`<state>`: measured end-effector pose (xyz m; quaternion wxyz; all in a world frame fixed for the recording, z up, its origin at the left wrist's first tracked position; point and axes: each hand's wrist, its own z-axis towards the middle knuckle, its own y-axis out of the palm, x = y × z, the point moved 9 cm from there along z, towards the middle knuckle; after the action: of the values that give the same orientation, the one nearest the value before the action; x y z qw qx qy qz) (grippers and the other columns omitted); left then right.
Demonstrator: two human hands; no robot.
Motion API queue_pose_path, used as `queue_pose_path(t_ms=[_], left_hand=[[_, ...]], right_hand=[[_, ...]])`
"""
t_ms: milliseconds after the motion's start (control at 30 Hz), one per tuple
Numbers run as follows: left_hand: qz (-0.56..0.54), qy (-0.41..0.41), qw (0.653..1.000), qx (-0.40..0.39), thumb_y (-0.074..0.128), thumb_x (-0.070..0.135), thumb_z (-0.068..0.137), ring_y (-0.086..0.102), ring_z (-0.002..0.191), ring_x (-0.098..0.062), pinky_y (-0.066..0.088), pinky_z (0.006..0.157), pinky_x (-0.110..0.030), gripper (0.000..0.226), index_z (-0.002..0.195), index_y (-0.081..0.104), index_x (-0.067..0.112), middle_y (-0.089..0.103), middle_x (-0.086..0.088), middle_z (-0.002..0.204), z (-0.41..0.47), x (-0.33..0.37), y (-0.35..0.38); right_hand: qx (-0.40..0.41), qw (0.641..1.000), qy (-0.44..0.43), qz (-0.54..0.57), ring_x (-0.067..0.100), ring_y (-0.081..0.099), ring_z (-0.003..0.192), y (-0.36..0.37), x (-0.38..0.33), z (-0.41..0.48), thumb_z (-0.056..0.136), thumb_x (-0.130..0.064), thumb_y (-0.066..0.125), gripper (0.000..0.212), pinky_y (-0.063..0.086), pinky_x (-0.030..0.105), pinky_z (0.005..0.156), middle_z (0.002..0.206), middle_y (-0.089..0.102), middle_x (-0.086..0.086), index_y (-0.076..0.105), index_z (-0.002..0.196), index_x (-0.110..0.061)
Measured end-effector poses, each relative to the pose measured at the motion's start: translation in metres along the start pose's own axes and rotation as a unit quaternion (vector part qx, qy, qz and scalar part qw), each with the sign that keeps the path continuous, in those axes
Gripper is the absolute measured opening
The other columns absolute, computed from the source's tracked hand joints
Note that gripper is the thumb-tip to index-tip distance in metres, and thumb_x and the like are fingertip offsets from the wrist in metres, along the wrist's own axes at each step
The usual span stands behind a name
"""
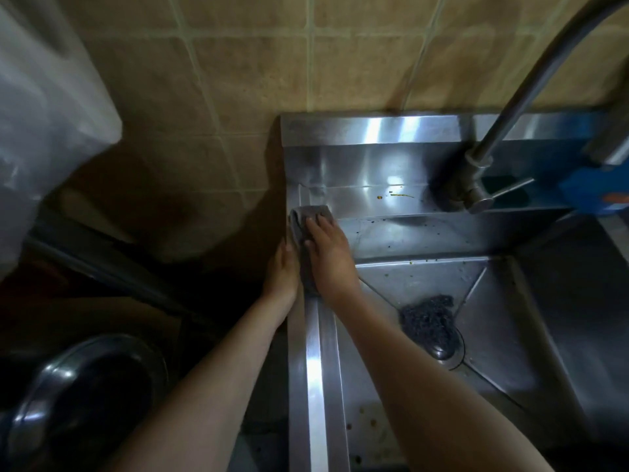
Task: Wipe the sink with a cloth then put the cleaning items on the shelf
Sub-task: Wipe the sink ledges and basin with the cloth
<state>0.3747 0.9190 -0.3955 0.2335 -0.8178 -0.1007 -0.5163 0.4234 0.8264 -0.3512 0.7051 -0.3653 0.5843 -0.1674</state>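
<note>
1 cloth (300,222) under R grip (328,253), L grip (282,270) just beside, on sink rim (316,369).

Two bare arms, two bare grips

The left grip (282,272) and the right grip (328,253) are uncovered. So are the left forearm (218,362) and the right forearm (408,369), with bare skin from the wrists down to the lower edge of the view. The right grip shows its back, with faintly ridged knuckles and short, plain-looking nails on two fingertips that catch a little light. The left grip appears narrow and smooth, its fingertips too dim to make out. Both forearms are smooth and rounded, with a soft sheen along their upper sides, and the wide lens swells them towards the bottom. Finer marks are lost in blur.
</note>
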Motion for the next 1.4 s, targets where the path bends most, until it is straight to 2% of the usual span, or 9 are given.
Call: queue_pose_path(t_ms=[100,167,233,333,467,700,1067,1267,1400], left_hand=[[-0.007,0.048,0.999,0.017,0.025,0.023,0.101,0.029,0.137,-0.014,0.018,0.110,-0.021,0.042,0.143,0.032,0.018,0.034,-0.001,0.148,0.001,0.004,0.003],[0.024,0.048,0.998,0.032,0.025,0.025,0.101,0.030,0.136,-0.014,0.017,0.103,-0.014,0.043,0.143,0.032,0.019,0.034,-0.001,0.149,0.005,-0.001,0.002],[0.041,0.045,0.998,0.034,0.024,0.027,0.101,0.030,0.136,-0.013,0.016,0.097,-0.009,0.043,0.143,0.033,0.020,0.034,0.000,0.148,0.008,-0.003,0.001],[0.055,0.047,0.997,0.030,0.024,0.027,0.101,0.030,0.137,-0.014,0.018,0.100,-0.013,0.043,0.143,0.032,0.021,0.033,-0.001,0.149,0.010,-0.004,0.003],[0.055,0.035,0.997,0.041,0.026,0.028,0.101,0.033,0.135,-0.015,0.021,0.100,-0.015,0.042,0.142,0.033,0.025,0.036,0.002,0.148,0.009,-0.006,0.001],[0.085,0.027,0.994,0.062,0.028,0.031,0.100,0.035,0.135,-0.020,0.023,0.101,-0.019,0.045,0.143,0.033,0.019,0.037,-0.004,0.147,0.006,-0.007,0.000],[0.071,-0.002,0.997,0.039,0.026,0.035,0.100,0.043,0.129,-0.022,0.032,0.107,-0.031,0.043,0.140,0.039,0.025,0.046,-0.005,0.141,0.011,-0.016,0.000],[0.050,0.013,0.998,0.043,0.026,0.033,0.100,0.039,0.132,-0.019,0.029,0.106,-0.027,0.043,0.141,0.037,0.026,0.043,-0.001,0.144,0.009,-0.008,0.001],[0.053,0.019,0.997,0.053,0.027,0.029,0.100,0.036,0.134,-0.018,0.022,0.098,-0.017,0.043,0.143,0.033,0.022,0.039,-0.001,0.146,0.004,-0.007,0.000]], right_hand=[[0.011,0.997,-0.028,-0.068,0.047,0.038,0.128,0.022,0.006,-0.003,0.092,-0.028,0.034,0.048,0.031,0.054,0.106,0.135,0.048,0.025,0.052,0.130,-0.006],[0.040,0.995,-0.042,-0.076,0.048,0.045,0.123,0.024,0.010,-0.002,0.089,-0.027,0.035,0.048,0.036,0.059,0.100,0.129,0.054,0.026,0.057,0.126,-0.006],[0.063,0.992,-0.060,-0.086,0.047,0.047,0.121,0.021,0.010,0.002,0.089,-0.027,0.037,0.046,0.036,0.056,0.099,0.127,0.055,0.025,0.059,0.124,-0.007],[0.067,0.987,-0.086,-0.118,0.043,0.051,0.118,0.018,0.010,0.016,0.089,-0.031,0.038,0.045,0.038,0.049,0.101,0.125,0.057,0.023,0.060,0.123,-0.012],[0.054,0.982,-0.097,-0.155,0.036,0.054,0.106,0.017,0.005,0.039,0.088,-0.038,0.038,0.045,0.046,0.041,0.091,0.120,0.058,0.017,0.060,0.124,-0.020],[0.028,0.983,-0.071,-0.167,0.039,0.042,0.124,0.024,0.010,0.078,0.090,-0.044,0.025,0.055,0.033,0.044,0.105,0.134,0.048,0.019,0.051,0.134,-0.022],[0.084,0.986,-0.076,-0.121,0.039,0.052,0.118,0.020,0.005,0.009,0.088,-0.030,0.037,0.046,0.041,0.050,0.098,0.125,0.058,0.020,0.060,0.124,-0.014],[0.077,0.986,-0.081,-0.122,0.040,0.050,0.120,0.021,0.007,0.029,0.088,-0.031,0.035,0.047,0.039,0.050,0.100,0.128,0.056,0.020,0.059,0.125,-0.015],[0.026,0.988,-0.057,-0.138,0.036,0.035,0.133,0.028,0.011,0.064,0.091,-0.040,0.023,0.055,0.027,0.047,0.109,0.142,0.044,0.016,0.047,0.137,-0.021]])
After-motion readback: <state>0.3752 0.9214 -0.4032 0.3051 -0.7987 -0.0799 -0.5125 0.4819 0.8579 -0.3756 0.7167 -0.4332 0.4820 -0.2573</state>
